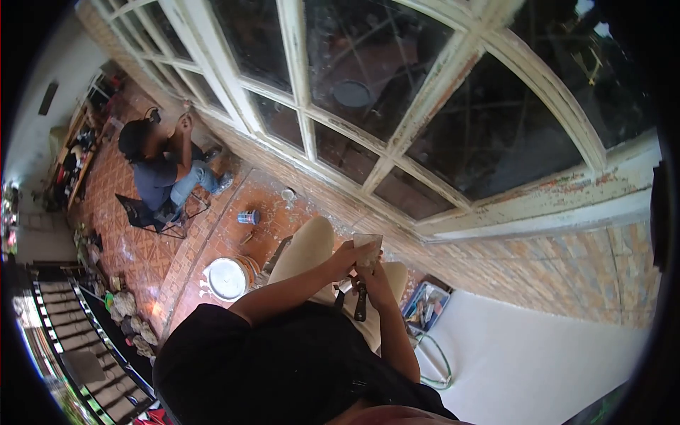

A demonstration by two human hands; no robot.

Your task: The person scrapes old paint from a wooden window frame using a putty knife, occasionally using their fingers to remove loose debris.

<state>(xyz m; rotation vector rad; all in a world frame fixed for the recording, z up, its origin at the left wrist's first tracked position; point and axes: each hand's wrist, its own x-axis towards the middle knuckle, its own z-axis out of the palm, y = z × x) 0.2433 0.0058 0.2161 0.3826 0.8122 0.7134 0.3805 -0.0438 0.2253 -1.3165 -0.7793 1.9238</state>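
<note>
My left hand [343,259] is closed at the edge of a pale, squarish piece [367,248], above my lap. My right hand [376,281] is closed just below it, around a tool with a dark handle [361,303] that points down toward my body. The piece and the tool overlap between my hands, and their exact contact is too small to tell. Beside the handle, a second dark and shiny object [343,289] lies near my lap. The window frame [389,156] with worn, peeling white paint rises in front of me.
A co-worker [156,170] sits on a folding chair [145,216] at the left. A white-lidded bucket [227,279], a blue can [248,217] and a small white cup [287,193] stand on the tiled floor. A blue bin of tools [426,306] is at my right.
</note>
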